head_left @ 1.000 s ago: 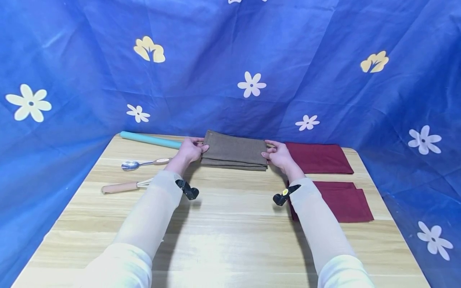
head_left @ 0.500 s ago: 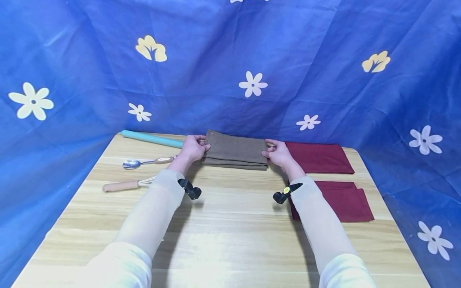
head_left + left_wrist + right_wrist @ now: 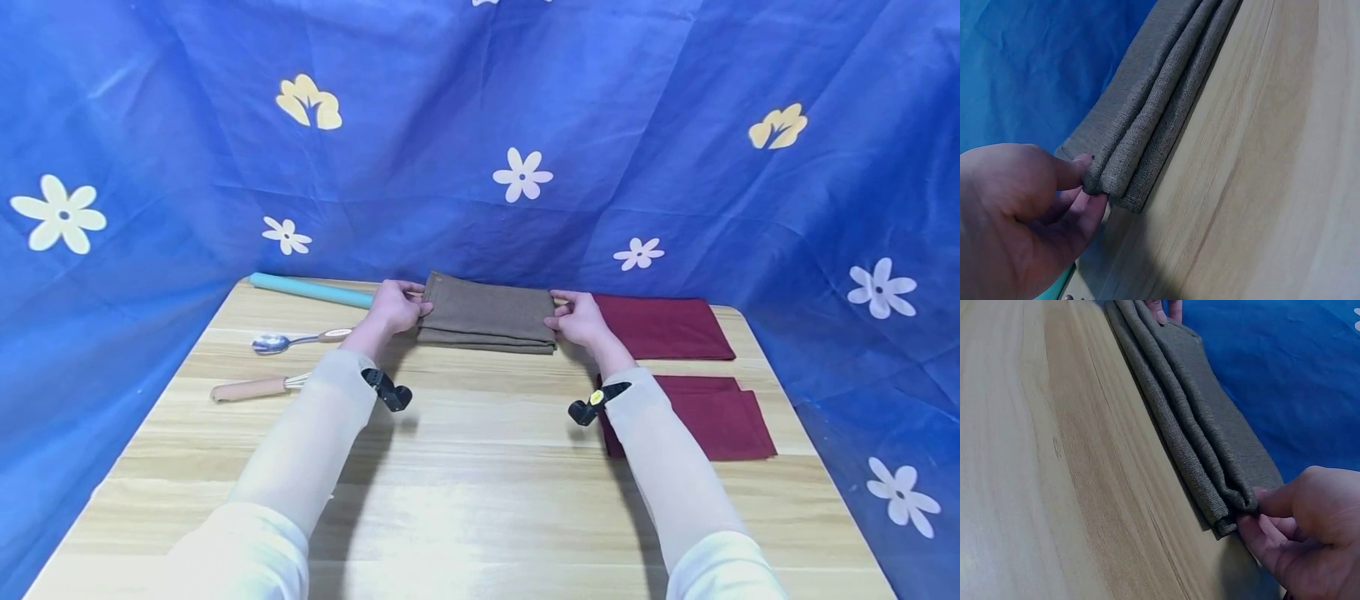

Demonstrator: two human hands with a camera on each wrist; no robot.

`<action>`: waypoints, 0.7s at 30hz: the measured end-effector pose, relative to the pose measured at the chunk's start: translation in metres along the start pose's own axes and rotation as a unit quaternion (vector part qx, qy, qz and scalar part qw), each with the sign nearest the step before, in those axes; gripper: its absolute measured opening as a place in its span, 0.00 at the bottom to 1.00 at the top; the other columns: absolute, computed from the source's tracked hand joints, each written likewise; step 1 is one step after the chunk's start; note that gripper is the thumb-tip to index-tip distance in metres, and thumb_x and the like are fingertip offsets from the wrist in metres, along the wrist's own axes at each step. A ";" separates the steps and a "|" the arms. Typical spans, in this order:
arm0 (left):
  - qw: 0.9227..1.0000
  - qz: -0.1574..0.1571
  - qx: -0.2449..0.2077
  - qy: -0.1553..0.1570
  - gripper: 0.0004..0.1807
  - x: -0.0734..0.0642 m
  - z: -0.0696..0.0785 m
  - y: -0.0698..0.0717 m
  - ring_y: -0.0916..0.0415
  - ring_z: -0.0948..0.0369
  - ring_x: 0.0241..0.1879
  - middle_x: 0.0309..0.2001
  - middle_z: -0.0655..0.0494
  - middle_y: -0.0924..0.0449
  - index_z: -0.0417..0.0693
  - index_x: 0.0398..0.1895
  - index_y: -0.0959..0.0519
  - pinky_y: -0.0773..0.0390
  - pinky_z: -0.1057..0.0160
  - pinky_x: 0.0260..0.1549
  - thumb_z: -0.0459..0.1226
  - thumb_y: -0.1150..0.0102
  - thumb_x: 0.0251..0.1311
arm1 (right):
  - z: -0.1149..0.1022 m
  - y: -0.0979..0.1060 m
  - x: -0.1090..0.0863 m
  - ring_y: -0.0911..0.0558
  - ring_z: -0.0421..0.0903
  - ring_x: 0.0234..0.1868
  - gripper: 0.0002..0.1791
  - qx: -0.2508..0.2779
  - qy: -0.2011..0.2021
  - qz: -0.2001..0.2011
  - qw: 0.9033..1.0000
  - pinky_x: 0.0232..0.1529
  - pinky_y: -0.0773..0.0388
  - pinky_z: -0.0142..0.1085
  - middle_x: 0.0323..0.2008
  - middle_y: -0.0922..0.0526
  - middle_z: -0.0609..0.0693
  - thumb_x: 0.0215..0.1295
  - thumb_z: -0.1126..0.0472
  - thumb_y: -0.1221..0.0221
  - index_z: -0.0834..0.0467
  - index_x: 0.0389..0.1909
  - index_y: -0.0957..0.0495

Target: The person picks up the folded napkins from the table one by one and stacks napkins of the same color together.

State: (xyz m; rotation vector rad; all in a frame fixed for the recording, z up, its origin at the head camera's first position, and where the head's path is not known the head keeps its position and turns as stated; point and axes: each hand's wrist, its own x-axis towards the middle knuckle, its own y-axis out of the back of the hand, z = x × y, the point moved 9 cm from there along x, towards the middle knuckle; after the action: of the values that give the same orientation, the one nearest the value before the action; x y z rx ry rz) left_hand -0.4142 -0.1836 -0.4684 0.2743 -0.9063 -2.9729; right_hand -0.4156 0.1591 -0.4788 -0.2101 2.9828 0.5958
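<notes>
A folded grey-brown cloth (image 3: 491,312) lies along the far edge of the table, its layered folds facing the near side. My left hand (image 3: 396,307) pinches its left end, and in the left wrist view the thumb (image 3: 1072,173) is on the upper layer with fingers tucked below. At the opposite end, my right hand (image 3: 581,318) pinches the cloth the same way. The right wrist view shows thumb and fingers (image 3: 1266,540) around the upper folds, while the lowest layer sits below them against the wood.
Two folded dark red cloths, a far one (image 3: 663,329) and a near one (image 3: 720,417), lie on the right. On the left are a teal rod (image 3: 311,289), a spoon (image 3: 273,343) and a whisk (image 3: 251,391) partly behind the left forearm. A blue flowered curtain (image 3: 420,167) backs the table (image 3: 465,467).
</notes>
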 end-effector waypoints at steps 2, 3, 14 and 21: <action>1.000 0.001 0.001 -0.003 0.25 0.002 -0.001 0.000 0.20 0.49 0.51 0.51 0.39 0.16 0.38 0.67 0.21 0.22 0.55 0.55 0.33 0.31 0.69 | 0.002 -0.002 0.002 0.21 0.39 0.30 0.36 0.011 -0.001 -0.004 1.000 0.32 0.15 0.31 0.33 0.25 0.50 0.66 0.77 0.33 0.66 0.75 0.30; 1.000 0.000 0.002 -0.002 0.25 0.003 -0.001 0.000 0.20 0.49 0.51 0.50 0.39 0.16 0.39 0.68 0.21 0.22 0.55 0.55 0.33 0.31 0.69 | 0.003 -0.003 0.003 0.21 0.39 0.30 0.36 0.014 -0.002 -0.005 1.000 0.32 0.15 0.31 0.32 0.25 0.50 0.66 0.77 0.34 0.66 0.75 0.30; 1.000 0.012 0.008 -0.011 0.23 0.001 0.001 0.002 0.18 0.49 0.50 0.50 0.40 0.15 0.38 0.66 0.19 0.21 0.53 0.56 0.33 0.30 0.68 | 0.000 -0.002 0.006 0.24 0.40 0.31 0.35 -0.016 0.014 -0.006 1.000 0.32 0.19 0.29 0.31 0.26 0.50 0.65 0.77 0.33 0.69 0.73 0.29; 1.000 0.007 0.006 -0.007 0.24 -0.001 -0.001 0.001 0.18 0.49 0.51 0.51 0.39 0.14 0.38 0.67 0.20 0.21 0.54 0.55 0.33 0.30 0.69 | 0.005 -0.001 0.005 0.24 0.40 0.31 0.35 -0.010 0.004 0.004 1.000 0.31 0.20 0.28 0.32 0.25 0.50 0.66 0.77 0.33 0.67 0.74 0.29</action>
State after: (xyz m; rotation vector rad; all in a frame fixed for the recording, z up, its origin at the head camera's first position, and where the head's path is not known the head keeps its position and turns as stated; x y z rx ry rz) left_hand -0.4128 -0.1846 -0.4688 0.2464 -0.9246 -2.9619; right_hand -0.4201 0.1598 -0.4842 -0.2035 2.9877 0.6258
